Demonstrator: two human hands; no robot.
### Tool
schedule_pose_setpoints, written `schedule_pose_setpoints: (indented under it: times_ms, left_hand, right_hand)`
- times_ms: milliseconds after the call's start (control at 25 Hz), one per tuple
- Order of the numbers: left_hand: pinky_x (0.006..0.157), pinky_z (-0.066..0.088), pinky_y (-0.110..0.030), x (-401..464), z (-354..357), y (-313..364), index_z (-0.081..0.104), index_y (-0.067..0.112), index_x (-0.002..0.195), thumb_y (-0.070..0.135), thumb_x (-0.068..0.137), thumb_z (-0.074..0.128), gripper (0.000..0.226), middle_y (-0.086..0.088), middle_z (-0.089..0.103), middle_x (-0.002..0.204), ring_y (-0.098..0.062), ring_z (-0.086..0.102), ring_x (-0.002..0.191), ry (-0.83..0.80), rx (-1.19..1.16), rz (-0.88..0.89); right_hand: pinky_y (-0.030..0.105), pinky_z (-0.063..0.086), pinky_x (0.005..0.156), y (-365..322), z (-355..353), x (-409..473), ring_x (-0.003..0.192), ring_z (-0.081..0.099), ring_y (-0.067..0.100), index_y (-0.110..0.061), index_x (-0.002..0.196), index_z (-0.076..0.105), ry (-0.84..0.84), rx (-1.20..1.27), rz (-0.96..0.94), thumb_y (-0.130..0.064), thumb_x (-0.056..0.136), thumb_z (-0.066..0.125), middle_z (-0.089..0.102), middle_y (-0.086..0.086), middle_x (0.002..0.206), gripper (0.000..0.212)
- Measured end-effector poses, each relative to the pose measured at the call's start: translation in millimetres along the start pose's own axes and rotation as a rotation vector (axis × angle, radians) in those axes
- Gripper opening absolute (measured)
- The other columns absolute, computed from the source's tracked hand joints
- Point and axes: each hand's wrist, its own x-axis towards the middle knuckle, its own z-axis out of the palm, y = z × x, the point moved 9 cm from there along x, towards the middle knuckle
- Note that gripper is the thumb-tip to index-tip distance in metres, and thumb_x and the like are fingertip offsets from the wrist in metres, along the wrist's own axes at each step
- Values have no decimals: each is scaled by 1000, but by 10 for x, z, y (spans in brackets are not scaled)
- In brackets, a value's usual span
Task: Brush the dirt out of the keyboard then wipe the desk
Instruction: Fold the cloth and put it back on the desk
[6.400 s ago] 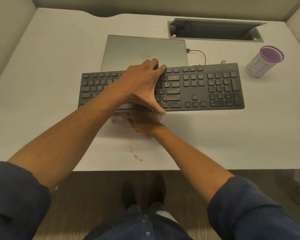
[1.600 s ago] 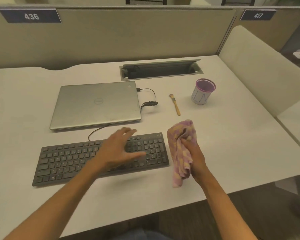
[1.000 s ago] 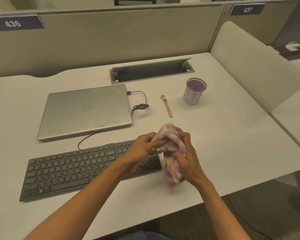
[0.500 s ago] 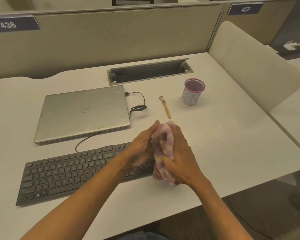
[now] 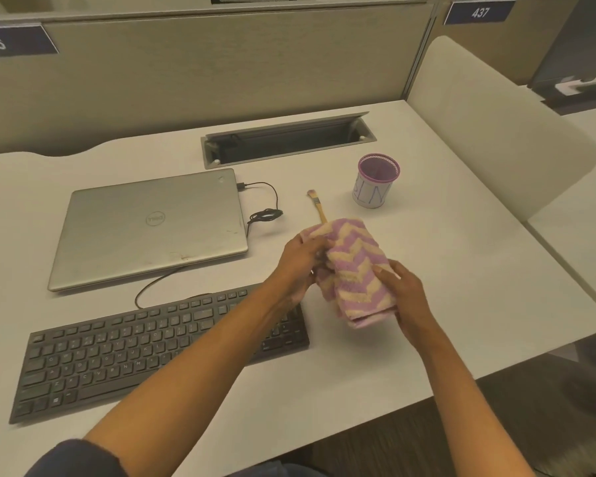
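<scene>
A purple and cream zigzag cloth is held above the white desk, folded into a thick pad. My left hand grips its upper left edge. My right hand holds its lower right side, thumb on top. The black keyboard lies at the front left, its right end under my left forearm. A small wooden-handled brush lies beyond the cloth, its handle end hidden behind it.
A closed silver laptop sits behind the keyboard with a black cable coiled at its right. A purple-rimmed pen cup stands at the back right. An open cable tray is set into the desk. A cream divider bounds the right side.
Both hands have spread the bunched cloth wider and flatter, and it has shifted slightly right, away from the keyboard. Earlier the right hand alone held it hanging.
</scene>
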Motion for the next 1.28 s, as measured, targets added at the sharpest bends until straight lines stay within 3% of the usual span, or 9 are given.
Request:
schedule_pose_setpoints:
  times_ms: [160,360,480,640,800,920,1080,1160,1280]
  left_hand:
    - [63,57,-29,534,31,-207,53,7,134,12,95,65,41,-9,68,115,-17,69,86,143,150,-47]
    - [108,43,-39,789,254,-275,32,15,154,19,90,69,74,-9,45,151,-28,47,135,92,621,114]
    - [110,36,-37,782,316,-217,40,20,152,20,97,58,57,-10,32,159,-25,35,143,70,985,368]
    - [118,25,-49,803,437,-302,58,16,140,24,99,41,45,-12,39,154,-28,32,143,-79,1336,553]
    - [124,-1,-49,873,430,-488,28,25,158,27,105,35,54,-5,11,169,-21,3,155,-173,1639,480]
    - [124,1,-51,837,435,-429,32,23,157,32,102,27,56,-7,17,167,-22,6,155,-180,1648,500]
    - [106,41,-51,698,194,-102,66,10,123,29,91,39,46,-13,62,130,-33,54,125,74,1333,693]
    - [98,48,-45,697,4,-36,68,8,120,29,91,49,40,-12,64,127,-31,59,118,160,1283,644]
    - [103,44,-40,740,-231,-54,61,13,133,36,94,49,47,-6,52,145,-23,47,133,123,1280,475]
  right_hand:
    - [20,52,67,-120,-345,309,94,67,15,-14,121,59,178,-204,-52,-32,85,72,68,5,112,42]
    - [43,42,96,-220,-498,512,120,52,31,-17,140,41,337,-1036,-195,-32,91,53,52,10,136,53]
    - [45,29,108,-339,-91,535,138,35,22,-20,146,34,182,-1339,-551,-30,87,31,36,3,152,61]
    - [49,20,116,82,47,667,148,12,19,-30,154,17,-81,-1473,-476,-49,96,12,15,-4,162,61]
    - [50,15,116,180,-29,731,148,10,18,-32,153,19,-107,-1509,-479,-58,93,12,14,-7,162,66]
    - [48,15,116,-37,38,778,140,32,16,-27,140,46,11,-1319,-514,-52,92,22,40,-5,150,59]
    - [37,25,109,-441,271,877,111,59,17,-22,114,66,246,-1056,-577,-39,91,42,68,-4,116,37]
    - [36,28,105,-487,517,1070,111,59,17,-22,112,69,205,-1130,-526,-40,93,49,68,-3,117,33]
    - [42,29,106,-396,779,1338,114,55,21,-22,111,69,147,-1297,-352,-52,92,52,65,0,121,40]
